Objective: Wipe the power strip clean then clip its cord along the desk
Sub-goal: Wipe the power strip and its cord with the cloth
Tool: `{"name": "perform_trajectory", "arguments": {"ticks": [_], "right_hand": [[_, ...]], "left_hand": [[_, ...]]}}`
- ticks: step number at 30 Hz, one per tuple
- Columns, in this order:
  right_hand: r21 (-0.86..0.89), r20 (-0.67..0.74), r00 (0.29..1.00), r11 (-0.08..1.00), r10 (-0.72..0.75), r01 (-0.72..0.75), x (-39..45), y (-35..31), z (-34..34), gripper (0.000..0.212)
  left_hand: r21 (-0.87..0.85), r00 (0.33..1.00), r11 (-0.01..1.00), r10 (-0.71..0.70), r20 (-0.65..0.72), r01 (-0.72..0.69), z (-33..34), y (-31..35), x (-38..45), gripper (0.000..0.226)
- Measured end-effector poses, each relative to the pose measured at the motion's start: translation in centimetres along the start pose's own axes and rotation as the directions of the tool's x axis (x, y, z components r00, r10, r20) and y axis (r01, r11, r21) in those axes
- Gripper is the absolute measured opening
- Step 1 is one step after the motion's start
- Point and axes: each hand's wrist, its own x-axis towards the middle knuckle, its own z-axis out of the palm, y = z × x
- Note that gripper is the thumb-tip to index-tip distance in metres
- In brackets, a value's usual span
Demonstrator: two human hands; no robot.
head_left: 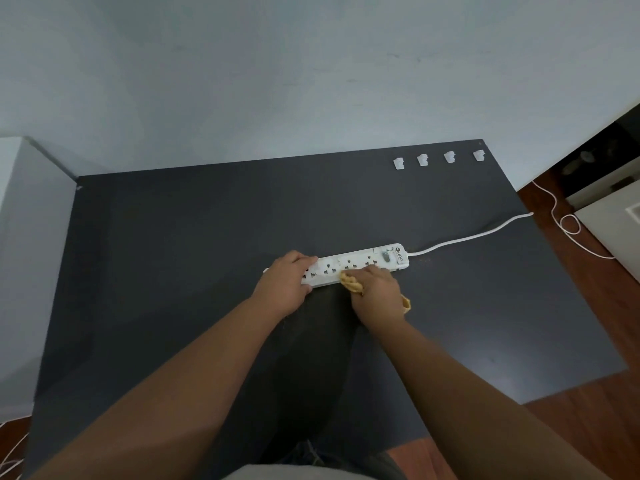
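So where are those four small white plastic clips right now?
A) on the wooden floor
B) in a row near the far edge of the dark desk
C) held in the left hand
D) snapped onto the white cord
B: the four small white plastic clips sit in a row by the dark desk's far edge, apart from the white cord.

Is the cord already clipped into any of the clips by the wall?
No, the cord lies loose across the desk, apart from the four clips.
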Motion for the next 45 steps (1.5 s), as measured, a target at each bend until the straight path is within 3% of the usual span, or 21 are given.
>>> {"name": "perform_trajectory", "arguments": {"ticks": [2, 3, 6, 7, 10, 13, 15, 16, 17, 19, 21, 23, 26, 29, 30, 32, 34, 36, 39, 41, 45], "right_hand": [[-0.081, 0.145, 0.977, 0.982, -0.156, 0.169, -0.6, 0.0, 0.0, 0.039], [-0.073, 0.12, 0.979, 0.982, -0.167, 0.176, -0.4, 0.6, -0.6, 0.037], [0.052, -0.168, 0.982, 0.996, 0.081, -0.074, 1.8, 2.5, -2.9, 0.033], [0.043, -0.203, 0.969, 0.989, 0.144, -0.139, 2.7, 3.0, -3.4, 0.032], [-0.087, -0.079, 0.977, 0.975, 0.199, -0.205, 4.2, 2.4, -3.3, 0.03], [-0.09, 0.116, 0.993, 0.996, -0.003, 0.014, 3.0, 0.4, -1.7, 0.036], [-0.067, 0.31, 0.93, 0.972, -0.195, 0.226, 2.5, 0.1, -1.7, 0.026], [-0.049, 0.356, 0.906, 0.964, -0.229, 0.262, 3.0, 0.4, -2.4, 0.017], [-0.036, 0.328, 0.919, 0.97, -0.216, 0.241, 3.9, 1.0, -3.3, 0.012], [0.015, 0.129, 0.99, 0.998, -0.06, 0.058, 6.6, 3.0, -5.4, 0.014], [-0.01, -0.012, 0.998, 0.998, 0.055, -0.055, 8.3, 4.7, -6.6, 0.023], [-0.103, 0.061, 0.998, 0.994, 0.034, -0.027, 8.3, 4.9, -6.1, 0.031], [-0.092, 0.204, 0.969, 0.983, -0.136, 0.158, 5.9, 4.6, -4.5, 0.037], [-0.021, 0.344, 0.879, 0.933, -0.331, 0.359, 3.5, 5.3, -3.9, 0.039], [0.009, 0.287, 0.897, 0.937, -0.336, 0.348, 3.3, 5.8, -4.1, 0.039], [0.075, 0.071, 0.978, 0.979, -0.195, 0.19, 3.9, 7.5, -5.3, 0.037], [0.036, -0.035, 0.997, 0.997, -0.074, 0.075, 5.0, 8.7, -5.9, 0.035], [-0.031, 0.026, 0.997, 0.997, -0.072, 0.073, 5.2, 7.7, -5.5, 0.036], [-0.057, 0.205, 0.944, 0.959, -0.26, 0.276, 4.0, 6.1, -4.2, 0.038], [-0.012, 0.209, 0.913, 0.933, -0.351, 0.361, 3.5, 6.2, -4.0, 0.038], [0.159, -0.052, 0.999, 0.987, -0.011, 0.019, 5.4, 8.2, -5.4, 0.03]], "left_hand": [[-0.003, 1.0, 1.0, -0.002, 0.001, 0.002, 0.0, 0.0, 0.0, 0.064], [-0.003, 1.0, 1.0, -0.005, 0.003, 0.005, 0.0, 0.0, 0.0, 0.064], [0.0, 1.0, 1.0, -0.026, 0.015, 0.026, -0.2, 0.1, -0.1, 0.064], [-0.003, 0.999, 0.999, -0.033, 0.023, 0.033, -0.2, 0.2, -0.1, 0.064], [0.009, 0.998, 0.998, -0.064, 0.024, 0.064, -0.3, 0.7, -0.1, 0.064], [0.043, 0.992, 0.991, -0.125, 0.018, 0.124, -0.2, 1.4, -0.2, 0.061], [0.079, 0.987, 0.985, -0.159, 0.026, 0.156, -0.1, 1.8, -0.2, 0.06], [0.099, 0.986, 0.982, -0.165, 0.026, 0.162, 0.0, 2.0, -0.3, 0.06], [0.12, 0.986, 0.979, -0.166, 0.02, 0.163, 0.0, 2.2, -0.3, 0.06], [0.156, 0.987, 0.975, -0.16, -0.003, 0.158, 0.2, 2.7, -0.3, 0.062], [0.161, 0.984, 0.971, -0.175, -0.021, 0.176, 0.6, 3.2, -0.4, 0.064], [0.138, 0.977, 0.967, -0.213, -0.028, 0.215, 0.9, 3.5, -0.4, 0.066], [0.129, 0.966, 0.957, -0.255, -0.041, 0.258, 0.9, 3.8, -0.4, 0.067], [0.092, 0.962, 0.958, -0.271, -0.035, 0.273, 0.5, 3.3, -0.4, 0.063], [0.085, 0.962, 0.958, -0.272, -0.026, 0.273, 0.5, 3.2, -0.5, 0.062], [0.067, 0.958, 0.955, -0.286, -0.031, 0.287, 0.9, 3.8, -0.7, 0.061], [0.037, 0.95, 0.95, -0.309, -0.048, 0.311, 1.3, 4.5, -0.9, 0.062], [0.018, 0.944, 0.945, -0.324, -0.07, 0.326, 1.3, 4.3, -0.9, 0.063], [0.033, 0.942, 0.946, -0.318, -0.108, 0.323, 1.2, 4.1, -0.9, 0.064], [0.095, 0.943, 0.942, -0.312, -0.115, 0.323, 1.4, 4.1, -1.0, 0.064], [0.182, 0.937, 0.921, -0.324, -0.133, 0.344, 1.6, 4.3, -0.9, 0.063]]}}
